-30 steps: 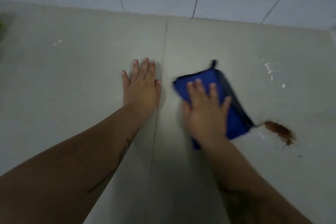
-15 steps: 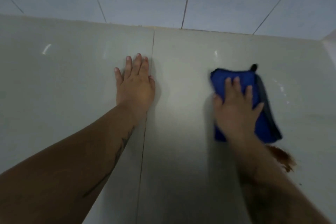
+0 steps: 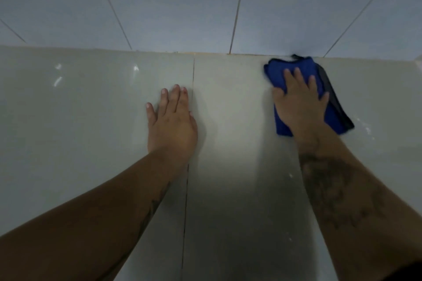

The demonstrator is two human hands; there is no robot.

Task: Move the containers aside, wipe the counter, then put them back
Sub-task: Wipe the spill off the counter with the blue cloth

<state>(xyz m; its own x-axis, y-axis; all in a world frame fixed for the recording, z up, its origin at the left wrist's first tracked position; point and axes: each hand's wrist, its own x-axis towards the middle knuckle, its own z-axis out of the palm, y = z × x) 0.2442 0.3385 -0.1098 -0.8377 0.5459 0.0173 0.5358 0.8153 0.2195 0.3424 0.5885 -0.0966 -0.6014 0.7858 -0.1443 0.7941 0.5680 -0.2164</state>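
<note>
Flat on the glossy tiled counter (image 3: pixel 91 121), left hand (image 3: pixel 172 124) spread, right hand (image 3: pixel 299 107) pressing a folded blue cloth (image 3: pixel 290 68).

Surface (image 3: pixel 91 121) runs L to R, tiled wall (image 3: pixel 182 7) behind it. Seam (image 3: pixel 193 80) in surface runs front to back, near centre. Left hand (image 3: pixel 172 125) flat on surface, just L of seam, fingers toward wall. Cloth (image 3: pixel 294 68) on surface at R, far edge touching wall base. Right hand (image 3: pixel 299 102) flat on top of cloth. Hands well apart.
</note>
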